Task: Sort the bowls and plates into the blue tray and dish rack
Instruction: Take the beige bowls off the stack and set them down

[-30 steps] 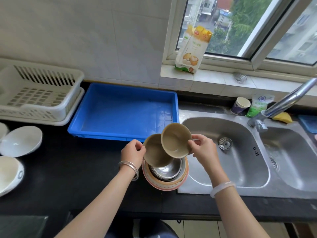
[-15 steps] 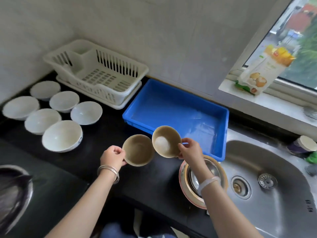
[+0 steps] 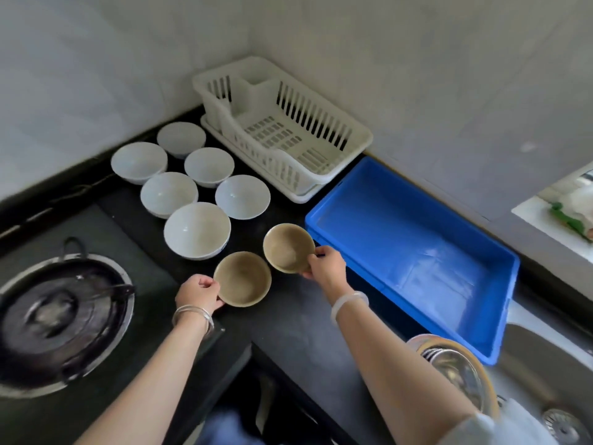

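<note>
Left hand (image 3: 199,292): fingers curled, thumb over the rim, pinching the near-left edge of the left tan bowl (image 3: 243,279). Silver bangles (image 3: 192,316) on that wrist.

Right hand (image 3: 325,263): thumb on the rim, the other fingers curled under the wall, gripping the right tan bowl (image 3: 287,247) at its right edge. Pale bangle (image 3: 349,303) on that wrist.

The two tan bowls sit just beside each other over the black counter (image 3: 288,322), rims nearly touching. The left one is mouth-up and close to level. The right one is tipped toward the viewer. Cannot tell whether either base touches the counter.

Nearest, lower right: a stack of dishes (image 3: 455,370), a metal bowl inside a pale-rimmed plate, at the edge of the steel sink (image 3: 545,364). Lower left: a dark wok (image 3: 61,316) on the hob.

Beyond the hands, left: six white bowls (image 3: 197,230) stand mouth-up in a cluster on the counter, the closest just beside the left tan bowl.

Right of the right tan bowl: the blue tray (image 3: 385,232), its near-left corner just beside that bowl. Its floor looks wet and shiny.

Farthest: the white dish rack (image 3: 282,130) on its drip tray, against the tiled wall (image 3: 417,75), touching the tray's far corner.

Tan bowls: matt, olive-brown, darker in the centre, small and round.
</note>
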Demonstrator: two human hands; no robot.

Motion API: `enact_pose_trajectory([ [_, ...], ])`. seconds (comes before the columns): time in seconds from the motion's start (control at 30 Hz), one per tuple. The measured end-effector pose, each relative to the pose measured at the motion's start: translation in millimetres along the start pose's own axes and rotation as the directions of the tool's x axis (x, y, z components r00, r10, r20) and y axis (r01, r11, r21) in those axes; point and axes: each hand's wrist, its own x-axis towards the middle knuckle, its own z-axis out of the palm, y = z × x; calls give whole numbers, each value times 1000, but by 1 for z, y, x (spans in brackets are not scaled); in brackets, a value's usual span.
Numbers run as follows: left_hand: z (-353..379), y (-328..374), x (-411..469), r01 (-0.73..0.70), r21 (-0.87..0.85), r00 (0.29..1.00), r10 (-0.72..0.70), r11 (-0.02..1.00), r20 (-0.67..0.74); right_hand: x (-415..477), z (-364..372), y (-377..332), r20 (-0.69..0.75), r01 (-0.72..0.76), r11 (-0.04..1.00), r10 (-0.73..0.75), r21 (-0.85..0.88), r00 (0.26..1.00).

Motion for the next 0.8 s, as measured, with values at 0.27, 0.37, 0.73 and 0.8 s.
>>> enact_pose_trajectory([
  [0.27,-4,2,15,28,-66,999,-30,997,-21,24,35,-13,18,-80,997,80,19,997],
  [0.37,-3,1,16,36,-64,999,-38,997,-21,28,42,-16,24,-97,995,97,16,995],
  [0.73,-4,1,18,16,-54,1000,-17,998,-7,40,49,-15,52,-114,993,112,41,992],
  [0.8,-4,0,17,2,-41,1000,-3,999,-15,39,48,-15,74,-125,992,123,27,990],
])
